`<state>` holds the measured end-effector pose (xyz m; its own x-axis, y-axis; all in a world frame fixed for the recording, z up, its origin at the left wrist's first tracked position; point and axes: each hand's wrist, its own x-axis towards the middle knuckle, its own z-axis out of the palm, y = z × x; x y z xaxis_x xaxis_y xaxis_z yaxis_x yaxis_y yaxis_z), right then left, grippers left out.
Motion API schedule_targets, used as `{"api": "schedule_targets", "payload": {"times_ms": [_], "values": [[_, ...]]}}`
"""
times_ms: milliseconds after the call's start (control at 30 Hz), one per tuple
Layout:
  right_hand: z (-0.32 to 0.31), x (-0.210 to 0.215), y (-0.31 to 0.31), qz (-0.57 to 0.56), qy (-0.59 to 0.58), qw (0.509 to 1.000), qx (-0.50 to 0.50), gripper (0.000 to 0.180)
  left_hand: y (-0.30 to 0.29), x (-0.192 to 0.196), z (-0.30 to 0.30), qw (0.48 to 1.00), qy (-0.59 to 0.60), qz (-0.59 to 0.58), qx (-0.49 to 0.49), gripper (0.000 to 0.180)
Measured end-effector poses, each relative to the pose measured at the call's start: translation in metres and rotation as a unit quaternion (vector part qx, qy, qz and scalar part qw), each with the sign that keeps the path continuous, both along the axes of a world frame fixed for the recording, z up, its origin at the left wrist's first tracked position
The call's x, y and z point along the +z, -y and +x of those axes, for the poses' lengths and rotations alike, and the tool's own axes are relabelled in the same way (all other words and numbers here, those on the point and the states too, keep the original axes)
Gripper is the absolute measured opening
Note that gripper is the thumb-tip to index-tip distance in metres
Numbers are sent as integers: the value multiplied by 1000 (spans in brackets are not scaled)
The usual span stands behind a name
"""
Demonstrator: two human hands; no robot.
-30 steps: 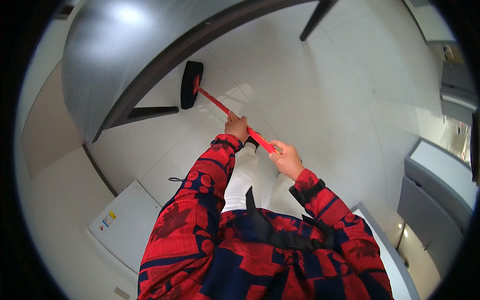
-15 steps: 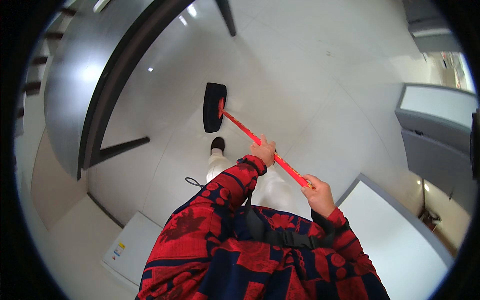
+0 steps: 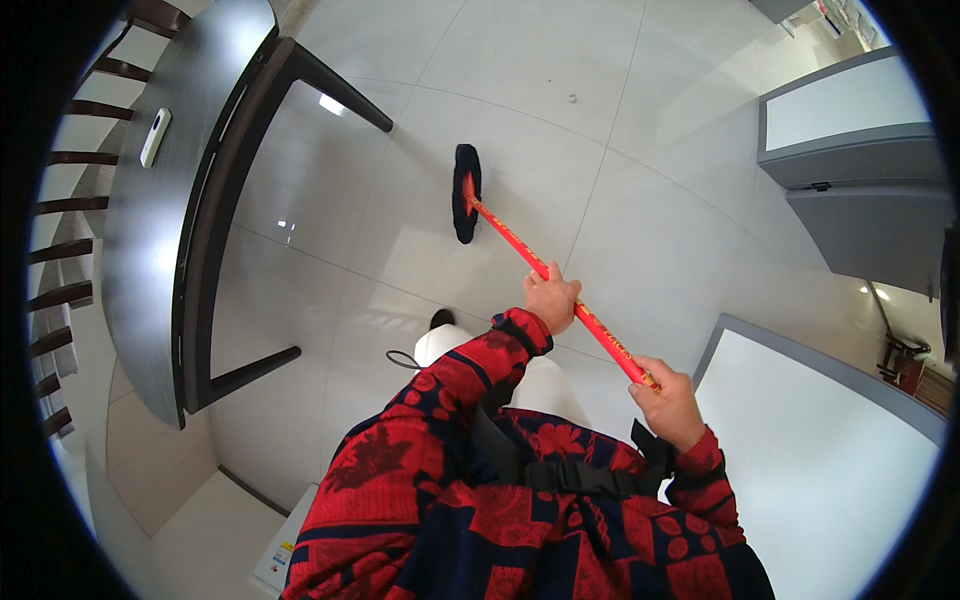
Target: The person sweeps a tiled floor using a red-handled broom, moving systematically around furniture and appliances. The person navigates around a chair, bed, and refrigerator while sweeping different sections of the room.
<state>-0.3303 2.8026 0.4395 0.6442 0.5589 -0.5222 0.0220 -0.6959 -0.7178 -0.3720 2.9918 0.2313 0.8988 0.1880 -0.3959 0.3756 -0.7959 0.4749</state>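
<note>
A mop with a red pole [image 3: 512, 240] reaches away from me toward the far left. Its dark, fuzzy head [image 3: 466, 212] rests on the pale tiled floor, near a leg of the dark table. My left hand [image 3: 552, 298] is closed round the middle of the pole. At the near end, my right hand [image 3: 669, 402] grips the top of the pole, thumb along it. My dark shoe [image 3: 442, 318] shows between the mop head and my left sleeve.
On the left stands a dark table [image 3: 150, 260] with a white remote-like object [image 3: 155, 137] on it and slatted chairs [image 3: 62, 250] beyond. White-topped grey furniture [image 3: 820, 450] is close on my right, and a grey cabinet [image 3: 860, 210] stands farther off. A white box [image 3: 275, 560] is at lower left.
The mop head has turned narrower in view and lies farther from my shoe. My view has shifted, showing more of the table and chairs. Both hands keep hold of the pole.
</note>
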Motion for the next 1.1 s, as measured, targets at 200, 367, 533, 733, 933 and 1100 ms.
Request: {"api": "schedule_targets", "payload": {"times_ms": [200, 367, 533, 733, 933, 1100], "values": [[66, -29, -35, 23, -56, 988, 141, 31, -31, -20, -12, 995, -41, 10, 90, 21], [98, -98, -126, -9, -144, 935, 325, 30, -82, -69, -73, 980, -134, -69, 127, 35], [84, -167, -216, -11, -157, 863, 479, 30, -103, -111, -134, 934, -270, -146, 184, 41], [63, -191, -278, -65, -187, 779, 595, 16, -98, -124, -165, 918, -277, -185, 216, 35], [89, -164, -269, 9, 0, 766, 642, 13, -99, -120, -109, 927, -249, -194, 202, 18], [159, -141, -254, -9, -6, 795, 607, 10, -100, -98, -37, 939, -237, -137, 207, 17]]}}
